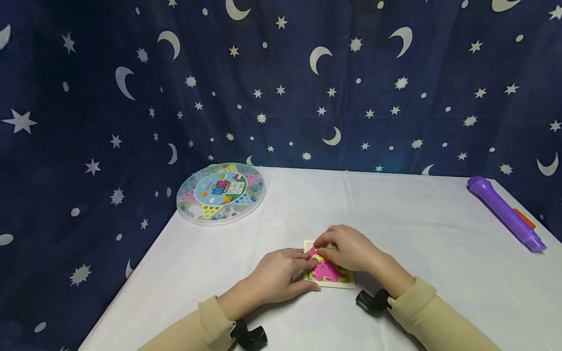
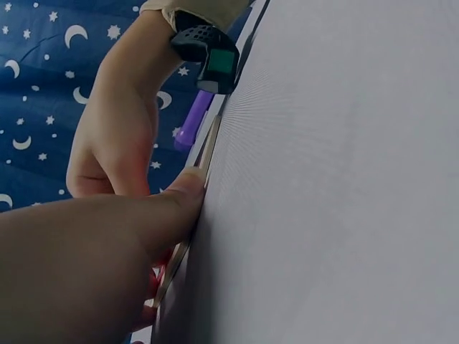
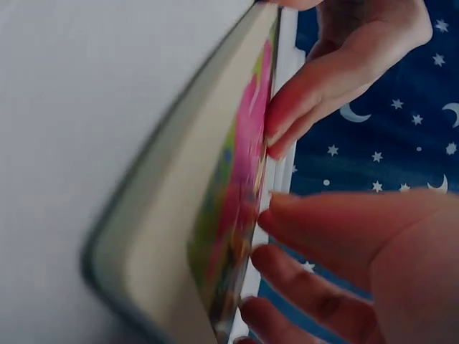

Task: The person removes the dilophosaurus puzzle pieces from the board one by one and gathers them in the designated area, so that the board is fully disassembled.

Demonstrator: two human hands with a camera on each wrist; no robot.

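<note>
A small flat jigsaw puzzle [image 1: 330,274] with a pale border and a pink dinosaur picture lies on the white table. Fingers of my left hand [image 1: 281,274] rest on its left part, nearly straight, with the thumb along the near edge. The left wrist view shows that thumb [image 2: 188,183] at the board's rim. My right hand [image 1: 351,248] bends over the far side and covers that corner. Its fingertips [image 3: 276,269] touch the picture surface in the right wrist view, thumb and fingers apart, with no loose piece showing between them.
Back left on the table [image 1: 417,214] sits a round, clear-lidded game case [image 1: 190,192] with a star-shaped board and marbles. A purple stick-shaped object [image 1: 505,212] with an orange part lies at the right edge. Behind hangs a dark blue moon-and-star cloth [image 1: 290,68].
</note>
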